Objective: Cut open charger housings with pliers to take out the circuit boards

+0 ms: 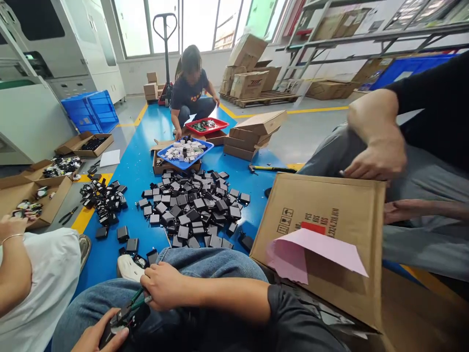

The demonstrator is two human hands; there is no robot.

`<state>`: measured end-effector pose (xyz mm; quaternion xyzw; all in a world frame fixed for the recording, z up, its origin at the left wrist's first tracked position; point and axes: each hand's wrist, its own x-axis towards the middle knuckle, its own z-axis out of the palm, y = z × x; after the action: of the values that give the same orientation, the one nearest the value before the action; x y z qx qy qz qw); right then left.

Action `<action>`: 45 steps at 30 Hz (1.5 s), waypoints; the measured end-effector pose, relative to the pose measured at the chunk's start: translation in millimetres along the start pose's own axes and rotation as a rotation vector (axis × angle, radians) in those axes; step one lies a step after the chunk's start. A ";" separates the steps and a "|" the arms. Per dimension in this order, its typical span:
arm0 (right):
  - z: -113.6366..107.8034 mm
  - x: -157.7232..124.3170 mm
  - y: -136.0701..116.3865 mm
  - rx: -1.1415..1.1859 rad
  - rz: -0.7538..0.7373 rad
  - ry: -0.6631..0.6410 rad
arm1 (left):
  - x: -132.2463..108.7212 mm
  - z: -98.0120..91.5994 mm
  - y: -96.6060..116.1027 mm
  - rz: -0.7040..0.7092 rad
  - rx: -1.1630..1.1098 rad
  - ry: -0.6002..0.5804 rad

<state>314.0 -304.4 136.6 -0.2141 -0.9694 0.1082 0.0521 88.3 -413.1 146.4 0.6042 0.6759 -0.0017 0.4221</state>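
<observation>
My left hand [95,335] sits low over my lap, closed around a small black adapter [122,319]. My right hand [164,286] grips green-handled pliers [138,298] whose jaws meet that adapter. Both hands rest above my jeans-clad knees [205,261]. A big heap of black adapters [194,208] lies on the blue floor just beyond my knees, with a smaller heap [104,198] to its left.
A co-worker's hand [373,156] rests on an open cardboard box [330,215] with a pink sheet [311,252] at right. Another person's arm [14,264] is at left, beside cartons of parts [29,195]. A third person crouches by blue [185,151] and red trays [206,126].
</observation>
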 end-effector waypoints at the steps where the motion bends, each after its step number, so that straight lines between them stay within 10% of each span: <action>1: -0.1 0.2 0.7 0.011 0.008 -0.009 | -0.3 -0.4 0.2 0.004 -0.014 0.013; 14: -17.9 -2.9 1.0 0.057 0.043 -0.046 | -20.6 -27.3 40.3 0.019 -0.208 -0.064; 23: -17.2 0.8 10.1 0.041 0.025 -0.082 | 11.9 -11.9 -14.7 0.023 -0.217 -0.142; 31: -28.8 -4.0 10.8 0.028 0.063 -0.048 | -1.8 -32.5 46.9 0.030 -0.236 -0.130; 45: -23.8 -7.3 3.7 -0.028 0.008 -0.004 | -15.8 -33.8 58.8 0.002 -0.182 -0.125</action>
<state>325.6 -299.7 158.4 -0.2185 -0.9701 0.0954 0.0465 115.8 -392.8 207.1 0.5627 0.6450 0.0223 0.5166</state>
